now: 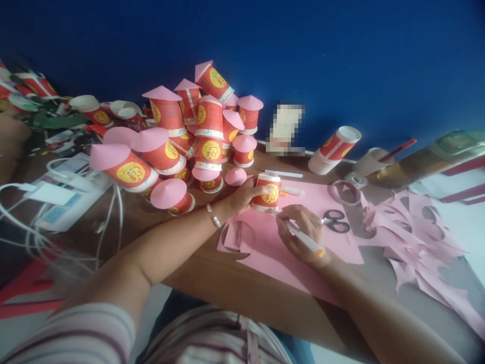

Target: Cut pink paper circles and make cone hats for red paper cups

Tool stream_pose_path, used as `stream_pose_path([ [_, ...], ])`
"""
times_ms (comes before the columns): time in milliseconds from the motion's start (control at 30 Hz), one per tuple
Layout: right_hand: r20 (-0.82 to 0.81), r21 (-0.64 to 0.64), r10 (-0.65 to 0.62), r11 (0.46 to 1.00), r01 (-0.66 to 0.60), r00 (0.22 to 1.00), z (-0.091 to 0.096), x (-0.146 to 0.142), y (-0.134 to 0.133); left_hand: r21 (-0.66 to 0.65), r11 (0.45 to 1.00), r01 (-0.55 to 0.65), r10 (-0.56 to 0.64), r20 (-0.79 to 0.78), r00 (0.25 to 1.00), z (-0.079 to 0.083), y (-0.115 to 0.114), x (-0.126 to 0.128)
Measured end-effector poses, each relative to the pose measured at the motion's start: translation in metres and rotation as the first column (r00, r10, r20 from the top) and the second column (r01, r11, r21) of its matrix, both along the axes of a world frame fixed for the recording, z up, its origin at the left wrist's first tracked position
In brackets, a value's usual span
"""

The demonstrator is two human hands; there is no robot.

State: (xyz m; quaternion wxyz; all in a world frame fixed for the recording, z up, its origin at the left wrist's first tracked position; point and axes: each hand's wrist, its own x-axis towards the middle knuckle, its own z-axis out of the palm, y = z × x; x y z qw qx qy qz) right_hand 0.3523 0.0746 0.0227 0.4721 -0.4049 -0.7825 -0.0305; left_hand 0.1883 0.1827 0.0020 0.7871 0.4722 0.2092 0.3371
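A red paper cup (pixel 268 196) with a yellow emblem and pale rims is gripped by my left hand (pixel 242 196), the thumb lying across its side. My right hand (pixel 301 232) is closed around a white pen-like stick (pixel 306 239) with an orange end; its tip is hard to make out near the cup. Beneath both hands lies a pink paper sheet (pixel 280 268) with traced curves at its left. Black-handled scissors (pixel 336 221) rest on it to the right of my right hand. Behind the cup is a white-and-orange tube (pixel 291 191).
Several red cups with pink cone tops (pixel 210 119) are piled at the back left. Pink paper scraps (pixel 413 227) and a tape roll (pixel 344 193) lie on the right. White cables and a power strip (pixel 70 197) sit at the left. A blue wall (pixel 242 45) stands behind.
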Motion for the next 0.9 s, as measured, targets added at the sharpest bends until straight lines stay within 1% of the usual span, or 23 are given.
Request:
stream_pose_path([
  [133, 0.023, 0.004, -0.003, 1.0, 0.002, 1.0, -0.002, 0.0, 0.001, -0.012, 1.0, -0.008, 0.008, 0.005, 1.0, 0.0, 0.0, 0.0],
  [333, 0.034, 0.013, 0.003, 1.0, -0.003, 0.999, -0.006, 0.0, 0.002, -0.017, 1.0, 0.002, -0.002, -0.002, 1.0, 0.004, -0.001, 0.0],
  [533, 0.037, 0.014, 0.011, 1.0, -0.011, 0.999, -0.013, 0.002, 0.003, 0.008, 1.0, 0.006, -0.006, 0.011, 1.0, -0.001, 0.001, 0.001],
  [733, 0.039, 0.038, -0.062, 0.997, 0.061, 0.997, -0.014, 0.003, 0.004, 0.008, 1.0, 0.015, -0.015, 0.014, 1.0, -0.002, 0.002, 0.0],
  [900, 0.039, 0.049, -0.082, 0.996, 0.08, 0.996, -0.009, 0.001, 0.004, 0.002, 1.0, 0.014, -0.014, 0.005, 1.0, -0.004, 0.002, -0.001],
])
